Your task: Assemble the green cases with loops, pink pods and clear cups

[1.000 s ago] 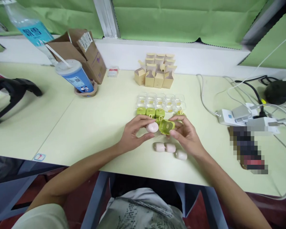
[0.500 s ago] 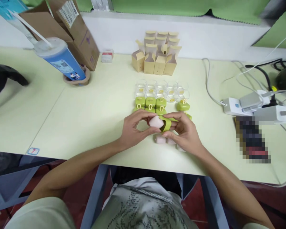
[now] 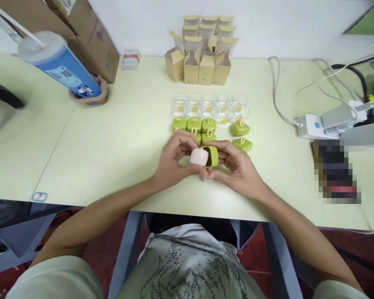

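While the left hand (image 3: 173, 162) grips a pink block (image 3: 198, 157), the right hand (image 3: 241, 168) holds a green cover (image 3: 215, 156), its mouth at the block's right end. Depth of entry is unclear; a pale piece (image 3: 205, 178) beneath the hands is mostly hidden.

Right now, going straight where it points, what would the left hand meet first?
Past its pale pink piece, the left hand would likely meet the green case in the right hand; depth unclear.

At least nine green cases (image 3: 194, 124), one blue cup (image 3: 67, 72)
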`<state>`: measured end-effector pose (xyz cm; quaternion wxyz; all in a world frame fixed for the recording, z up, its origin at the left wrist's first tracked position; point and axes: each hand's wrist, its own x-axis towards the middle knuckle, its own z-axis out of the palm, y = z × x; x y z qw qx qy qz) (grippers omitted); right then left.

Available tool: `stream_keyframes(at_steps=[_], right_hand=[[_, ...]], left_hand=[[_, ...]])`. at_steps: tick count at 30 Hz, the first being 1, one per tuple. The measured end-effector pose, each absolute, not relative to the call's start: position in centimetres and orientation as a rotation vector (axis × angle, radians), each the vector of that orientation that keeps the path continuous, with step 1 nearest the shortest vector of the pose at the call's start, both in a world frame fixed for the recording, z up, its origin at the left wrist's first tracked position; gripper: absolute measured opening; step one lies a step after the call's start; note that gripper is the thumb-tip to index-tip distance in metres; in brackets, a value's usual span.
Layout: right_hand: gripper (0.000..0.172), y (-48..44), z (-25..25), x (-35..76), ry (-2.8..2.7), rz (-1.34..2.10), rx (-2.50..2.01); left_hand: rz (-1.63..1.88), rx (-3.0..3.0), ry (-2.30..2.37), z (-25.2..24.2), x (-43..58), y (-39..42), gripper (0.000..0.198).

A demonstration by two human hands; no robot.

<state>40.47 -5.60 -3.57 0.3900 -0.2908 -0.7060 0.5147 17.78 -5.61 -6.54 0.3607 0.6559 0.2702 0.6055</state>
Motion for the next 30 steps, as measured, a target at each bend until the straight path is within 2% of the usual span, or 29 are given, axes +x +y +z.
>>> stream_keyframes(at_steps=[2,6,13,15,20,26,30], right_hand=[[0.067,-5.7,-3.5,40.4,-1.935,1.079,-0.771],[0.063,-5.8,-3.7,40.1,-2.047,0.857,-0.694],[0.036,-5.9,-3.9,40.2,-1.97,0.87,-0.551],[0.034,-5.9,-3.7,40.6,-1.902,0.979,-0.587],[0.029,-5.9,-3.4,41.1,-1.838,1.154,-0.548],[0.018,-5.7,-3.5,41.0,-1.854,1.169,-0.561],[0.015,-5.7,-3.7,41.0,-1.89,1.122,-0.583]], left_hand=[[1.531,1.643,0.715,-6.6,17.9,-5.9,0.072],[1.424,1.596,0.766,-6.6,18.3,-6.7,0.081],[1.396,1.761,0.7,-6.4,18.1,-6.8,0.085],[1.387,1.871,0.664,-6.0,17.8,-6.7,0.078],[1.395,2.289,0.758,-4.7,17.2,-6.6,0.045],[1.48,2.367,0.725,-4.2,17.2,-6.8,0.037],[1.569,2.358,0.699,-4.4,17.5,-6.9,0.04]])
